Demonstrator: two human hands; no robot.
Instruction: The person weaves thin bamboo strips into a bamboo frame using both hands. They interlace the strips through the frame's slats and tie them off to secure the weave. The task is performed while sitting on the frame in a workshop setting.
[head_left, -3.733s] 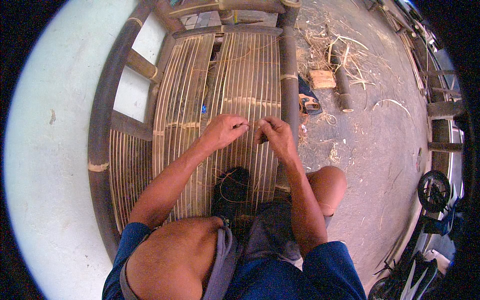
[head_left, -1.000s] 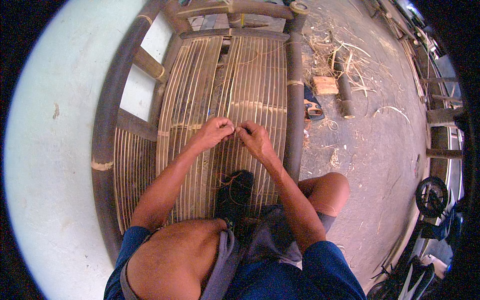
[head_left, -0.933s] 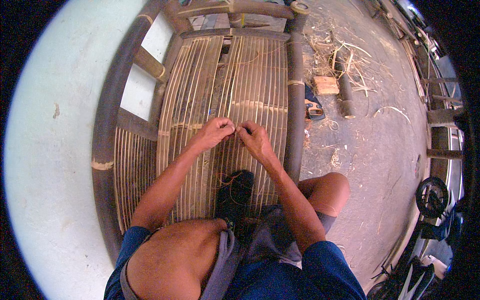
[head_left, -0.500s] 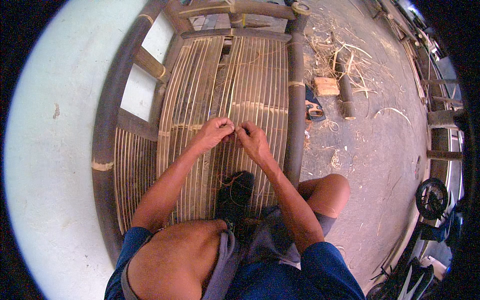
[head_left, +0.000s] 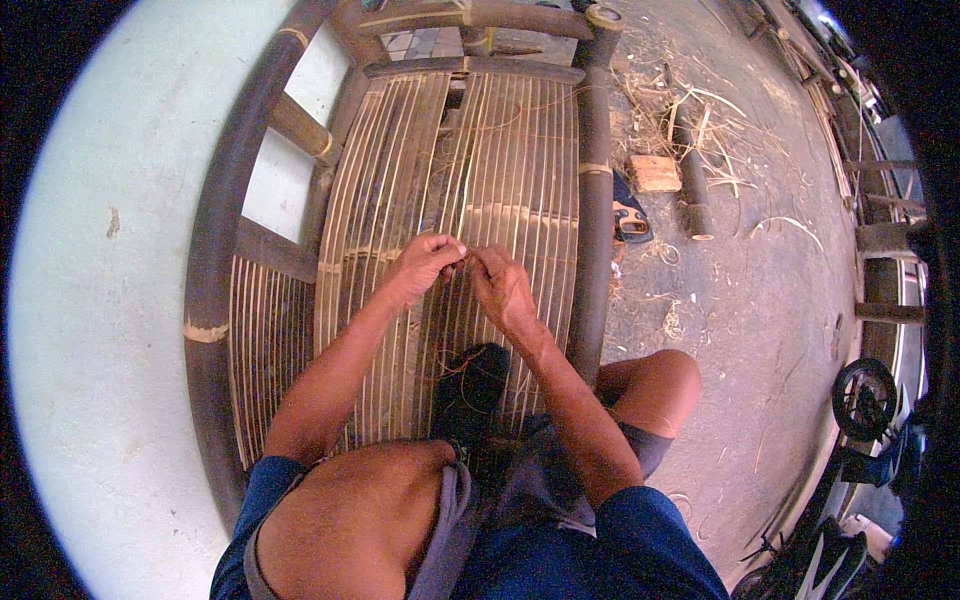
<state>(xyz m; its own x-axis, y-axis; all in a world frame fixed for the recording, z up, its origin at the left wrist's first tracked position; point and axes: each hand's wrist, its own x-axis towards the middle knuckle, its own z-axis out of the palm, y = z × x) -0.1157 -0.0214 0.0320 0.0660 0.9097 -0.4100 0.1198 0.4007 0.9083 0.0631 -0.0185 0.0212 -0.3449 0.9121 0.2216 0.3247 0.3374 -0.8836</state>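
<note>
A dark bamboo bench frame point(head_left: 215, 250) lies in front of me, its seat point(head_left: 520, 150) made of many thin pale slats. My left hand point(head_left: 420, 268) and my right hand point(head_left: 500, 285) meet over the middle of the slats, fingertips pinched together on a thin binding strand point(head_left: 466, 255) that is hard to make out. Both forearms reach in from below. A black shoe point(head_left: 470, 390) rests on the slats just under my hands, with fine reddish string looped near it.
A thick bamboo rail point(head_left: 597, 180) borders the seat on the right. On the dusty ground to the right lie bamboo shavings point(head_left: 700, 110), a small wooden block point(head_left: 655, 172), a short dark tube point(head_left: 692, 195) and a sandal point(head_left: 630, 220). A white wall point(head_left: 100, 300) fills the left; a wheel point(head_left: 862, 398) stands at right.
The hands have shifted slightly left along the slats and come closer together since the oldest frame. Over the last second they stay almost still, fingers working at the same spot.
</note>
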